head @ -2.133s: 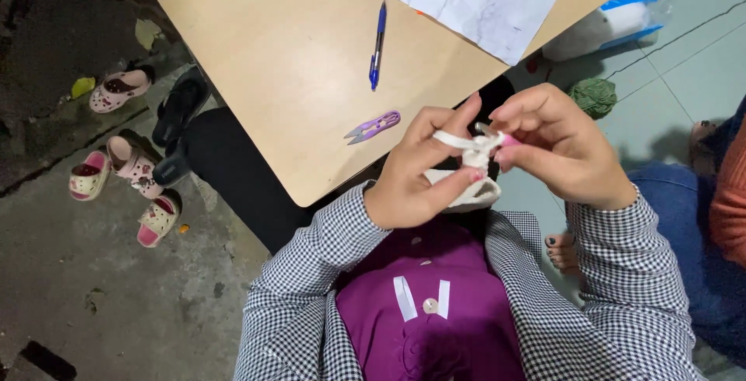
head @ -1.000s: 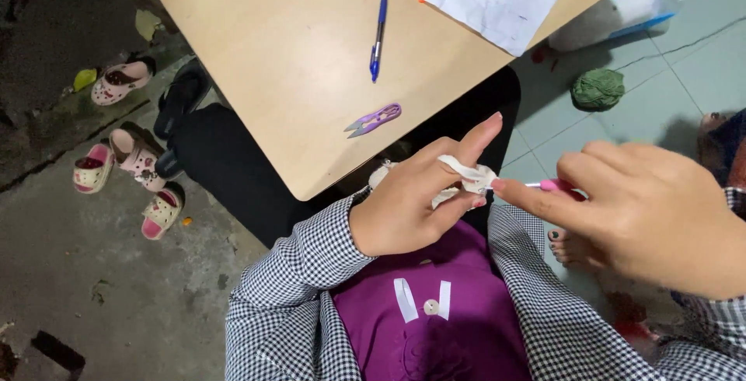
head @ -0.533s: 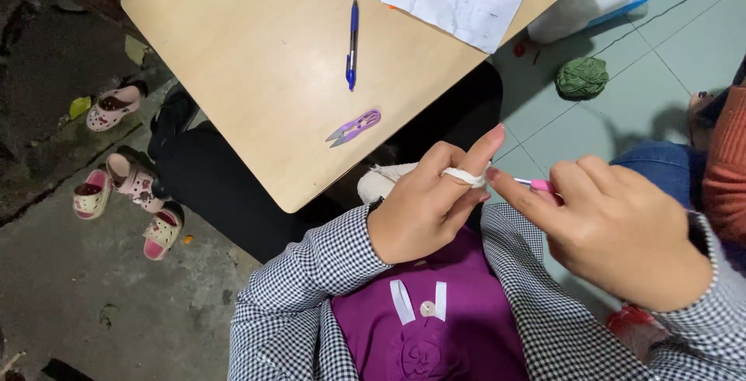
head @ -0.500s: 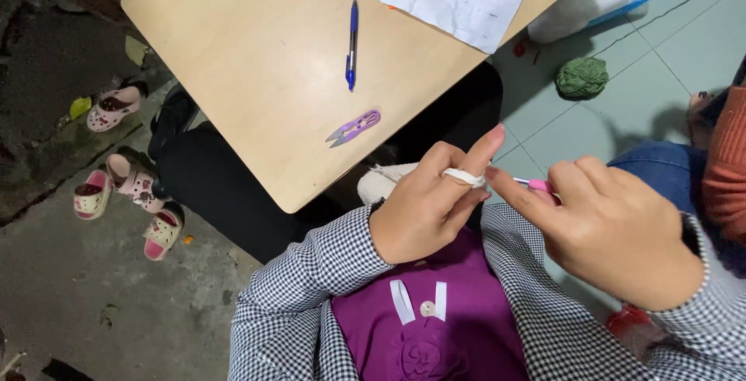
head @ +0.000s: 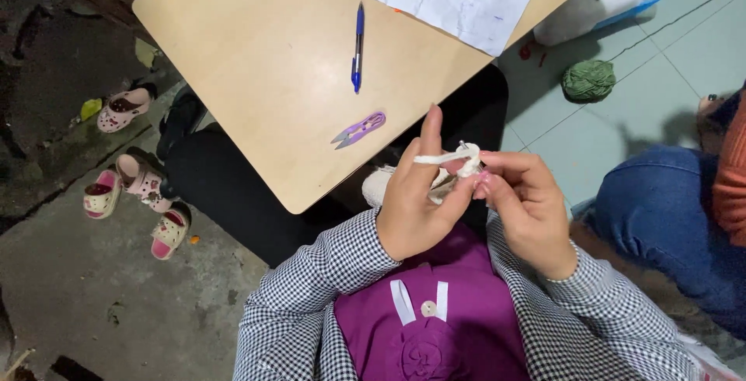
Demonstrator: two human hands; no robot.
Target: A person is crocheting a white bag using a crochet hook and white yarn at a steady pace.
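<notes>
I see left hand (head: 416, 202) with white yarn (head: 447, 157) looped over its raised forefinger | right hand (head: 528, 198) fingers pinching that yarn | purple snips (head: 358, 129) on table (head: 256, 78), far left.

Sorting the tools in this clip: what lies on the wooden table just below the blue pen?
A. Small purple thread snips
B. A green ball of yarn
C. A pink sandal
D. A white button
A: the small purple thread snips lie on the table just below the blue pen, apart from it, near the table's edge.

Blue pen (head: 357, 47), purple snips (head: 359, 129), green yarn ball (head: 588, 80)
</notes>
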